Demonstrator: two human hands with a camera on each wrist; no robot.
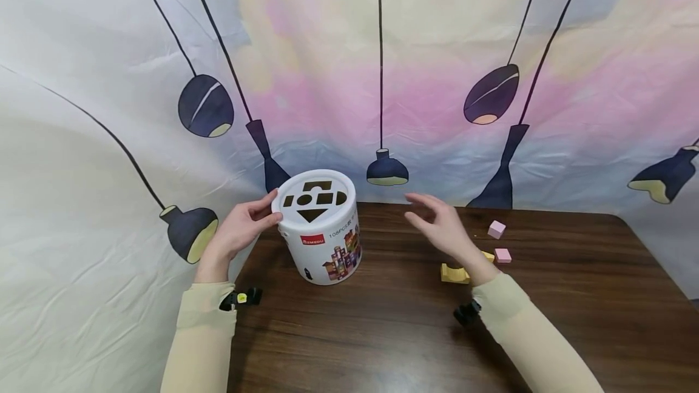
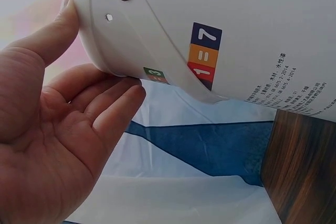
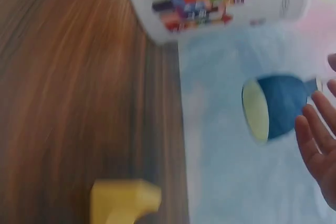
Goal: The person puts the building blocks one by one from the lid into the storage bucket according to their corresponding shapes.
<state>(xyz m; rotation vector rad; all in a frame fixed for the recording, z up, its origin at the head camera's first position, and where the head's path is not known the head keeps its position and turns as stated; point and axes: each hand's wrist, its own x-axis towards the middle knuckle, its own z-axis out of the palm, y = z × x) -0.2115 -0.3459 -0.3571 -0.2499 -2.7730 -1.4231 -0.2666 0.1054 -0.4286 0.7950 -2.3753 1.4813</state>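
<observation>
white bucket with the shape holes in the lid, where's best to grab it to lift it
Probably by its round wall, one hand on each side. The white bucket stands upright; the left hand already touches its left side, while the right hand hovers open, clear of its free right side.

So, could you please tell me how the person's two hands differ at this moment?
The left hand touches the white shape-sorter bucket, thumb at the lid's rim and fingers against its side; the right hand touches nothing. The left hand is at the table's left edge; the right hand hovers over the table, between the bucket and the pink blocks. Both have relaxed, extended fingers and pale yellow sleeves.
</observation>
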